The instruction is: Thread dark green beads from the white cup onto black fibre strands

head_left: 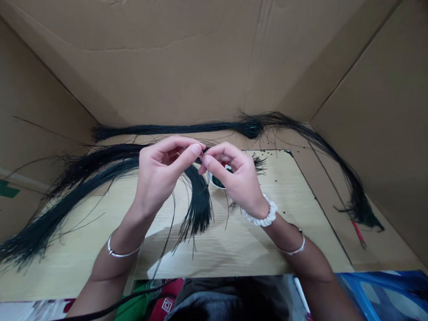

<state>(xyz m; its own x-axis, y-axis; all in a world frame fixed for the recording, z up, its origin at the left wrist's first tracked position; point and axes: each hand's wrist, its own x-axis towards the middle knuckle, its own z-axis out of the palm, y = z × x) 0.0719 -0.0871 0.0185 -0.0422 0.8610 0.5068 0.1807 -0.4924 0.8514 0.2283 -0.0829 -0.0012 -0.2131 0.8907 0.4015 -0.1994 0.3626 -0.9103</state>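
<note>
My left hand (165, 169) and my right hand (234, 174) are raised over the board, fingertips nearly meeting. Each is closed in a pinch of thumb and fingers. A tiny reddish bit shows between the tips, too small to name. Just behind my right hand, partly hidden, stands a small white bowl (218, 182) holding small dark bits. A bundle of dark thin strands (198, 198) bends down below the fingertips, its cut ends on the board. A loose dark strand (172, 216) hangs near my left wrist.
Long bundles of dark strands (99, 174) spread over the left of the pale board (259, 251). Another bundle (172, 128) lies along the back, and one (335, 159) trails down the right. A red-handled tool (358, 234) lies at right. Cardboard walls (192, 46) enclose the space.
</note>
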